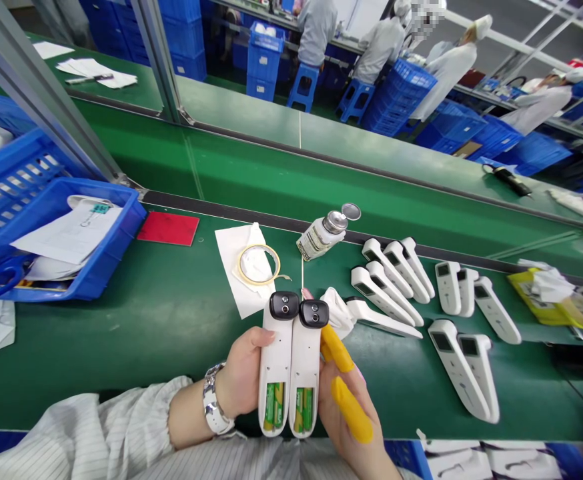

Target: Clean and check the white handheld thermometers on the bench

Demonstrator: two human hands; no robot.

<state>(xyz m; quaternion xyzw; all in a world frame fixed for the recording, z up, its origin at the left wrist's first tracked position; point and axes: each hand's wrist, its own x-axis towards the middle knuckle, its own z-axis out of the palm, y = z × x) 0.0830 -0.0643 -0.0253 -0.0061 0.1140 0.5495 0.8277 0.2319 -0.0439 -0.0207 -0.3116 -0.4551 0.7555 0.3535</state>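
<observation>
Two white handheld infrared thermometers are held upright side by side, their black sensor heads at the top. My left hand (244,370) is closed around the left thermometer (278,353), thumb along its edge. My right hand (339,417), with yellow finger cots on two fingers, grips the right thermometer (305,357) from its side. Both battery compartments lie uncovered, showing green batteries (274,404) in the left one and similar batteries (303,408) in the right one. Just beyond them are a tape roll (243,273) on white paper (229,250) and a crumpled white cloth (336,313).
More thermometers (464,370) lie in groups on the green table to the right. A dispenser bottle (319,237) with its lid up stands at the back. At left are a blue basket (134,220) of papers and a red card (169,229). Co-workers sit beyond the partition.
</observation>
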